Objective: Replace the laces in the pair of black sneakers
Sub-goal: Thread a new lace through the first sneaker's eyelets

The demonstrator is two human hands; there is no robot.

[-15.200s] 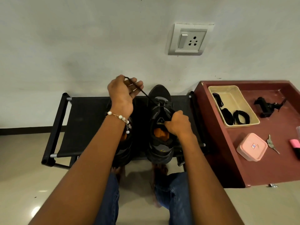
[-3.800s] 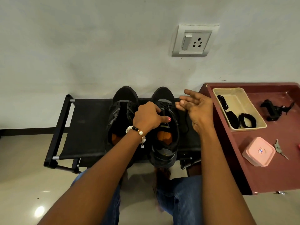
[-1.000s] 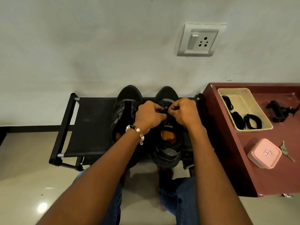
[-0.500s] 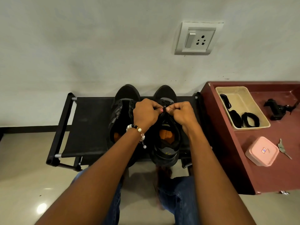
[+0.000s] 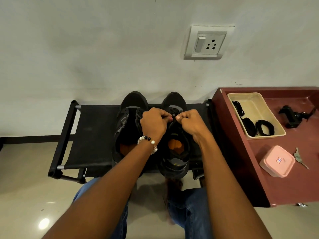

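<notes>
Two black sneakers stand side by side on a low black fabric rack (image 5: 94,135), toes toward the wall. The left sneaker (image 5: 128,121) has its tongue area bare of lacing as far as I can see. Over the tongue of the right sneaker (image 5: 175,149), my left hand (image 5: 153,124) and my right hand (image 5: 190,123) meet, each pinching the black lace (image 5: 174,112) with curled fingers. The lace itself is mostly hidden under my fingers. A beaded bracelet sits on my left wrist.
A maroon table (image 5: 283,185) stands to the right, holding a beige tray (image 5: 259,107) with coiled black laces (image 5: 264,129), a pink lidded box (image 5: 277,161), keys (image 5: 299,156) and a black clamp (image 5: 293,116). A wall with a switch socket (image 5: 207,43) lies directly behind the rack.
About four seconds ago my right hand was open beside the shoe; it has since come in to pinch the lace beside my left hand. In the last half second both hands barely moved.
</notes>
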